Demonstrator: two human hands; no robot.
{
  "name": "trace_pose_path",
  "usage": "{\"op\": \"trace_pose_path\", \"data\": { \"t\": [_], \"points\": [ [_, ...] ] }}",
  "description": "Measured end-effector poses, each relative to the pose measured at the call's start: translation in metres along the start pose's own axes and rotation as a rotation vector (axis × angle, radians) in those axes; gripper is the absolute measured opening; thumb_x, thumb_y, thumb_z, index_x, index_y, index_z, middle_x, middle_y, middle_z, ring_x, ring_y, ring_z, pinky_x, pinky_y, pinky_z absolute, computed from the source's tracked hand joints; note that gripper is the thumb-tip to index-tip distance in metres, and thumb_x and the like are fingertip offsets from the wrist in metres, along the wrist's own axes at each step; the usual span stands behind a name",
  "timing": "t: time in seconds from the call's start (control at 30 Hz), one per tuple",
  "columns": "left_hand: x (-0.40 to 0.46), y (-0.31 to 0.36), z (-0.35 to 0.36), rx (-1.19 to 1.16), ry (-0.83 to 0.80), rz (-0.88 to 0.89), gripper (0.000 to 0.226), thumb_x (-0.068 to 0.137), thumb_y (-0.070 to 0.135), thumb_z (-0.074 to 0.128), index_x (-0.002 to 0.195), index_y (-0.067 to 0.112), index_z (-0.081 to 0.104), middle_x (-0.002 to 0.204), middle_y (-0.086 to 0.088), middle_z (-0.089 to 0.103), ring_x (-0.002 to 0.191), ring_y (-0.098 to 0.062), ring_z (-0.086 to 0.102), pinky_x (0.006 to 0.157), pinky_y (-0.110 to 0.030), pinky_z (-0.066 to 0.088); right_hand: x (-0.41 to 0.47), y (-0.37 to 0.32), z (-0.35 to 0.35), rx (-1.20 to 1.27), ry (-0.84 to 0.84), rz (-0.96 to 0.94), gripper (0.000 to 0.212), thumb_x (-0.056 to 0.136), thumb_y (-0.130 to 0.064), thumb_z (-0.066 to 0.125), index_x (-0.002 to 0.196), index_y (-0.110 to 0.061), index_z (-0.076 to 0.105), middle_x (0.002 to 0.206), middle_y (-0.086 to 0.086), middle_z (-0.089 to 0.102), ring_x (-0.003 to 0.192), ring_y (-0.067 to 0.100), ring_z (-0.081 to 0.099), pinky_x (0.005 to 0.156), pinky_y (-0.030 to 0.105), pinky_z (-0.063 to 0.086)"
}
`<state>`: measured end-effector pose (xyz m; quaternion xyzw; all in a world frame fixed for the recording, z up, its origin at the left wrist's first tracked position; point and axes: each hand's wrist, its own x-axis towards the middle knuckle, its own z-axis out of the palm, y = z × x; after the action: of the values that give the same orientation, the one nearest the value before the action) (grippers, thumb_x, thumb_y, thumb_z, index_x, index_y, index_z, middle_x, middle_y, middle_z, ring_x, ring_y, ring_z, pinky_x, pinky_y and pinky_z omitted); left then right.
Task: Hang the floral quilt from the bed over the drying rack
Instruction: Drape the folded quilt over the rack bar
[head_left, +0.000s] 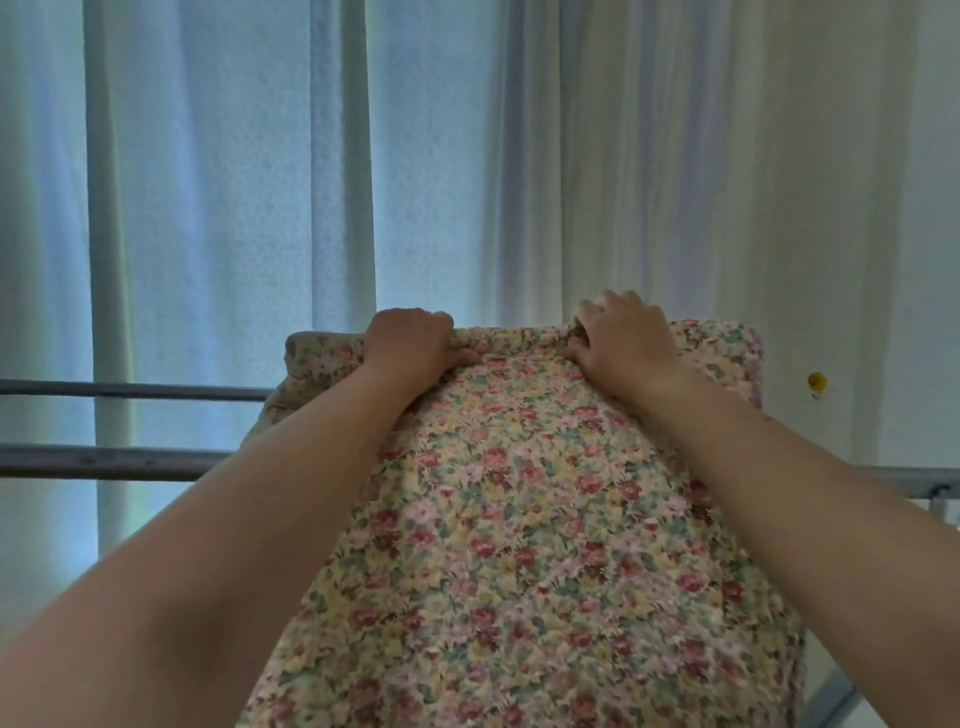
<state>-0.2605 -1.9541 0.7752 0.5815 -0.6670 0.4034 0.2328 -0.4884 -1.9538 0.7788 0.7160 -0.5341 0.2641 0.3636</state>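
The floral quilt (519, 519), cream with small pink and red flowers, is folded into a thick bundle that fills the lower middle of the view and rises above the drying rack's grey bars (104, 460). My left hand (410, 345) grips the quilt's top fold at the left. At the right of that fold my right hand (623, 338) holds the edge with curled fingers. Both forearms reach up from the lower corners. The quilt hides the middle of the rack's bars.
Sheer white curtains (234, 208) hang over a bright window straight ahead, with a heavier cream curtain (727, 208) at the right. A rack joint (940, 491) shows at the right edge. A small yellow object (816, 382) sits on the curtain beside the quilt.
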Motion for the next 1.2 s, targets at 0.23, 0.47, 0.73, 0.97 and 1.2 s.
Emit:
{"op": "trace_pose_path", "data": {
  "t": [0.23,0.47,0.73,0.97,1.2],
  "points": [
    [-0.007,0.004,0.001,-0.03,-0.034,-0.043,0.058,0.078,0.069,0.046,0.058,0.017,0.032,0.055,0.001,0.042,0.047,-0.015,0.037,0.044,-0.027,0.019,-0.064,-0.033,-0.015,0.327,-0.251,-0.1,0.083,0.069,-0.083,0.033,0.13,-0.029,0.043,0.134,0.005,0.051,0.121,0.026,0.045,0.099,0.047,0.037],
    [-0.016,0.015,0.001,0.039,-0.08,-0.046,0.048,0.086,0.058,0.046,0.081,0.011,0.052,0.073,-0.002,0.053,0.069,-0.02,0.05,0.059,-0.029,0.035,-0.09,-0.039,-0.004,0.169,-0.444,-0.223,0.112,0.051,-0.081,0.06,0.142,-0.033,0.016,0.143,0.004,0.039,0.129,0.026,0.036,0.103,0.047,0.034],
    [-0.065,0.042,-0.012,-0.362,0.208,-0.062,0.03,0.092,0.029,0.046,0.082,0.008,0.065,0.082,-0.007,0.065,0.089,-0.028,0.055,0.067,-0.033,0.037,-0.09,-0.039,0.003,0.175,-0.324,-0.223,0.09,0.052,-0.073,0.068,0.128,-0.032,0.04,0.116,0.0,0.064,0.103,0.024,0.059,0.073,0.034,0.044],
    [-0.155,0.033,-0.027,-0.496,0.478,-0.314,0.022,0.082,0.022,0.058,0.065,0.008,0.062,0.065,-0.007,0.063,0.065,-0.025,0.056,0.055,-0.026,0.033,-0.089,-0.04,0.005,0.172,-0.33,-0.223,0.093,0.054,-0.075,0.066,0.131,-0.031,0.038,0.122,0.001,0.06,0.105,0.024,0.058,0.071,0.033,0.042],
    [-0.208,0.016,-0.009,-0.589,0.38,-0.727,0.018,0.081,0.029,0.062,0.083,0.012,0.061,0.084,-0.007,0.062,0.08,-0.025,0.054,0.066,-0.032,0.039,-0.086,-0.04,0.007,0.175,-0.354,-0.2,0.099,0.049,-0.078,0.065,0.132,-0.032,0.037,0.12,0.001,0.061,0.103,0.025,0.059,0.067,0.032,0.039]
  ]
}}
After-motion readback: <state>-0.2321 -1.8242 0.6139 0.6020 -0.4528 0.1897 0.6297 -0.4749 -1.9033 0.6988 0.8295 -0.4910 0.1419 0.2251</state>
